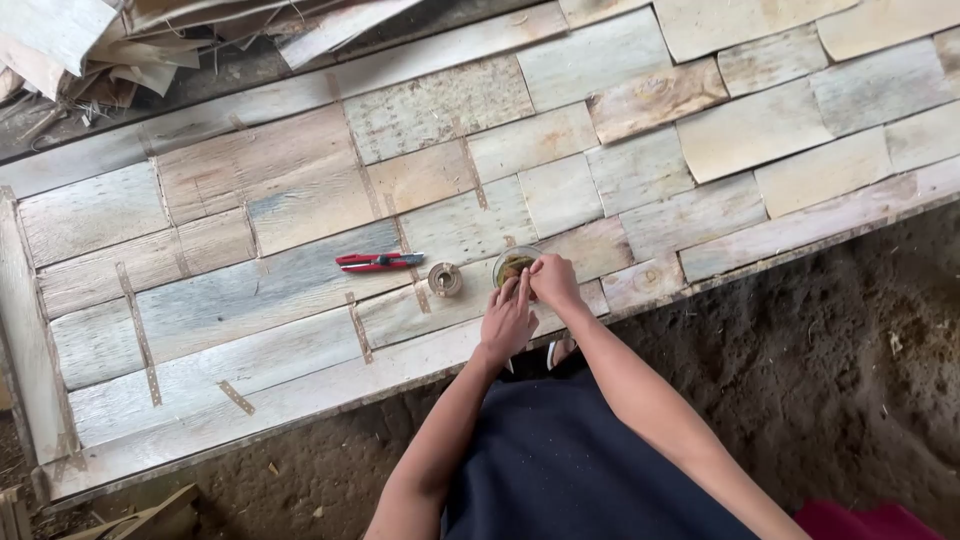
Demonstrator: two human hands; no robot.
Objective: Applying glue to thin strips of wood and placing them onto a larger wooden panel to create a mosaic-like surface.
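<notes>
1. Just at the near edge of the veneer sheet (300, 290), both hands are brought together over a small clear bowl (512, 262).
2. The right hand (553, 280) is bent at the wrist, its fingertips set on the bowl's rim; whether the rim is pinched cannot be told.
3. The left hand (507, 322) is stretched forward, fingers loosely extended, touching the bowl's near side.
4. A tape roll (445, 278) is seen just left of the bowl, and a red cutter (379, 262) lies further left.
</notes>
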